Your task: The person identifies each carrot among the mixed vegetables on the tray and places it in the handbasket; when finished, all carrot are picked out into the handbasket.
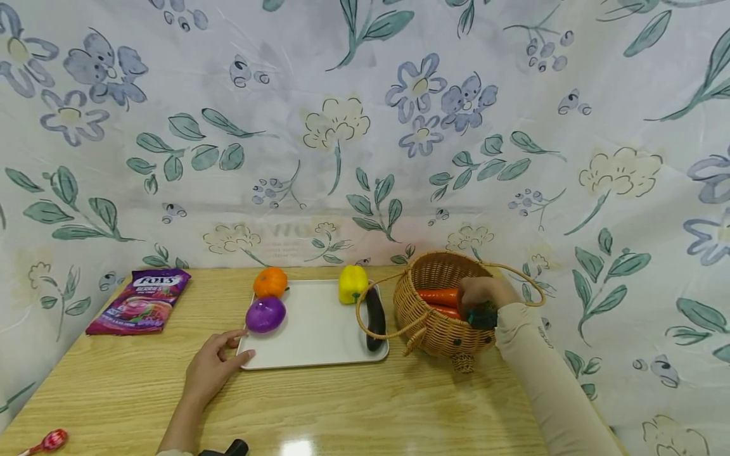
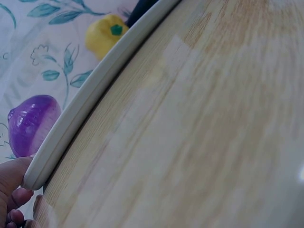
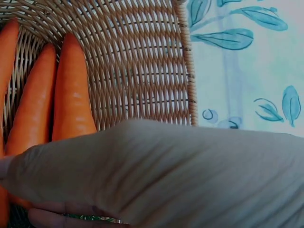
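My left hand (image 1: 212, 367) holds the near left corner of a white tray (image 1: 312, 324), thumb and fingers at its rim (image 2: 80, 97). A purple onion (image 1: 265, 315) and a small orange pumpkin (image 1: 270, 282) lie at the tray's left end. Toward its right end are a yellow bell pepper (image 1: 353, 284) and a dark eggplant (image 1: 375, 318). My right hand (image 1: 476, 294) reaches into a wicker basket (image 1: 439, 329), over several orange carrots (image 3: 71, 95). The wrist and sleeve hide most of its fingers, so its grip is unclear.
A purple candy bag (image 1: 139, 302) lies at the back left of the wooden table (image 1: 342, 411). A red lollipop (image 1: 54, 439) is at the near left. Looped handles (image 1: 393, 329) stick out from the basket, one over the eggplant. Floral cloth (image 1: 319, 190) hangs behind.
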`<action>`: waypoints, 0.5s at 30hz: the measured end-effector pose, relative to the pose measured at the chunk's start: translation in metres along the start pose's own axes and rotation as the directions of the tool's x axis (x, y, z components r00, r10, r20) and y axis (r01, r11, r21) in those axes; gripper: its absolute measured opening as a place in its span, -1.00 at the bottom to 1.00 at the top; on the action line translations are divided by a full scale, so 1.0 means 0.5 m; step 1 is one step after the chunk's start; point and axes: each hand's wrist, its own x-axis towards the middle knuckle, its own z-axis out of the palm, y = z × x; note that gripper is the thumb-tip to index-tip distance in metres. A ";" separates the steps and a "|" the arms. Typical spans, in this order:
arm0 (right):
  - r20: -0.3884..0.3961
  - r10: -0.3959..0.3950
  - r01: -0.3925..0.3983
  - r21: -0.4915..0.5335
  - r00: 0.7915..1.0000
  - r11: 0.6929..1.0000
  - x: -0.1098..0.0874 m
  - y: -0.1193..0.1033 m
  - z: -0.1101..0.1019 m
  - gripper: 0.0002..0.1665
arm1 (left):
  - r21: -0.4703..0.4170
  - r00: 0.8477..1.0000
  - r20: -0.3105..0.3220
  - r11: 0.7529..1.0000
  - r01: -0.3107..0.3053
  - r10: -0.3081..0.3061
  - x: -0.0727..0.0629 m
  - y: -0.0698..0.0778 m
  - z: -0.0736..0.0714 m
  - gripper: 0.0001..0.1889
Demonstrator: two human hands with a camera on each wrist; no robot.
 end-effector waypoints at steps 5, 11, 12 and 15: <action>-0.009 0.013 -0.013 0.030 1.000 0.999 -0.003 -0.001 0.000 -0.67 | 0.001 1.000 -0.001 1.000 -0.005 0.005 0.000 -0.001 0.002 -0.46; -0.025 -0.003 0.005 0.046 1.000 0.999 0.000 -0.002 0.000 -0.69 | 0.001 1.000 -0.004 1.000 -0.008 0.008 -0.005 -0.003 0.004 -0.47; -0.032 0.001 0.001 0.052 0.999 0.999 -0.001 -0.002 0.000 -0.68 | -0.001 1.000 -0.004 1.000 -0.006 0.006 -0.006 -0.003 0.005 -0.47; -0.043 -0.008 0.011 0.055 0.999 0.998 -0.003 -0.007 -0.003 -0.78 | -0.010 1.000 -0.001 1.000 0.001 -0.001 -0.007 -0.003 0.007 -0.47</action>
